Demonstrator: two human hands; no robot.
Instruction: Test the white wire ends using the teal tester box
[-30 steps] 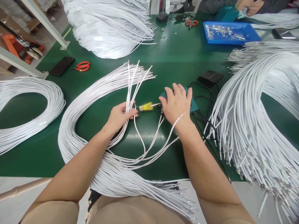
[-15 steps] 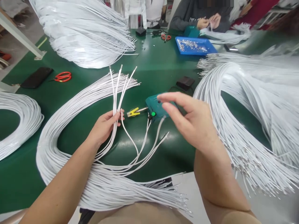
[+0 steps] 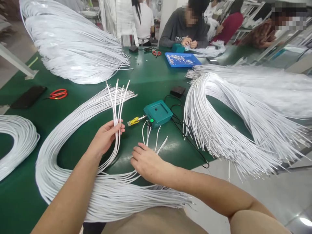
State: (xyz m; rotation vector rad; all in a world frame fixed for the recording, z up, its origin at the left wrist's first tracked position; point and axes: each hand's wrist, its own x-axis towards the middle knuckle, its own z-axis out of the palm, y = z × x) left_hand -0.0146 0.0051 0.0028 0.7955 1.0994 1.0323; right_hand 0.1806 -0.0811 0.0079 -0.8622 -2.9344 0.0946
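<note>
My left hand is closed round several white wires, whose tips stand up above the fingers. Low over the table, my right hand has its fingers curled round other white wires that rise from it toward a small teal machine; the palm side is hidden. The machine has a green button and a yellow-handled clip on its left side. A long curved bundle of white wires passes beneath my left forearm, its lower ends near my lap.
Large wire bundles lie at the back left and right, with a coil at the left edge. Red-handled snips, a black phone and a blue tray of small parts lie on the green table. Across it sits a co-worker.
My right hand has come down and left from above the teal machine to the wires in front of it, its fingers closing. My left hand keeps its wires. The view has tilted up and right.
</note>
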